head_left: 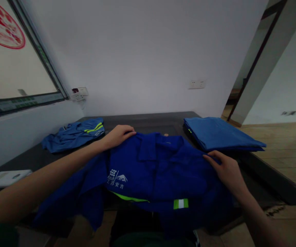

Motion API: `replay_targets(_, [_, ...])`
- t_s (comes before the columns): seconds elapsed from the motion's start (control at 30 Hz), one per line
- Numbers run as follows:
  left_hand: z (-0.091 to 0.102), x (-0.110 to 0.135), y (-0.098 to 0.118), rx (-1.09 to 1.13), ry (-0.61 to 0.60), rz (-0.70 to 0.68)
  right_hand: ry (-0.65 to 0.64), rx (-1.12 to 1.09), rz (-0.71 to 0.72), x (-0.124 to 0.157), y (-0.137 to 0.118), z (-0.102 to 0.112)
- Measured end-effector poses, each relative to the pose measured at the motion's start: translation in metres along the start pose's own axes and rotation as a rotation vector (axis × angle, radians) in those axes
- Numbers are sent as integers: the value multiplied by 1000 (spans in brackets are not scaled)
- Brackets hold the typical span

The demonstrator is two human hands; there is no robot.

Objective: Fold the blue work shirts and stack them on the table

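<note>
A dark blue work shirt [143, 175] with a collar, a white printed logo and yellow-green strips is spread in front of me, its upper part over the dark table and its lower part hanging over the near edge. My left hand [119, 135] pinches the shoulder seam left of the collar. At the opposite shoulder, my right hand [223, 168] pinches the cloth between thumb and fingers. One sleeve droops below my left forearm. The other side of the shirt falls in shadow beneath my right hand.
A crumpled blue garment [77, 133] with yellow stripes lies at the table's left. Folded blue clothes [220, 133] are stacked at the right. A white flat object [6, 178] rests near the left edge of the dark table [143, 120]. Behind stands a wall with sockets [196, 84].
</note>
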State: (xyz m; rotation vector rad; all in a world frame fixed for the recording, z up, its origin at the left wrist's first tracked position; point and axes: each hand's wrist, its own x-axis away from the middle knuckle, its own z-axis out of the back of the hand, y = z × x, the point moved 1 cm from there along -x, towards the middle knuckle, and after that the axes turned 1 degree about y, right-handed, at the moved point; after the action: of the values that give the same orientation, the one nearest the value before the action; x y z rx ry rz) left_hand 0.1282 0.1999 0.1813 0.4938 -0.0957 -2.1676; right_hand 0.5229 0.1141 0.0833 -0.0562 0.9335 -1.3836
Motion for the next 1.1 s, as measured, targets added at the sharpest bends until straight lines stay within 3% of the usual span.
replay_targets(0.17, [46,3,26,79,281,101,250,-7,133,-27,-38,44])
replay_targets(0.3, [93,-1,47,41,579,107,318,16,273,-64,-74,73])
replay_targets(0.43, [160,-12,66,-74,814,33,432,32,403,-114,-115,108])
replay_targets(0.63, [268,-30,107,-226,1034,1,753,45,613,-183,-188,181])
replay_targets(0.77, [328,-30,145,-332,1198,57,885,132,716,-202,-237,236])
replay_targets(0.9, [380,-14,171,-479,1429,-12,1031,159,770,-204,-278,279])
replay_targets(1.0, [400,-8,166,-602,1530,-18,1021,168,801,-223,-294,294])
replay_targets(1.1, [397,-14,151,-797,1451,-128,748,141,939,-253,-290,302])
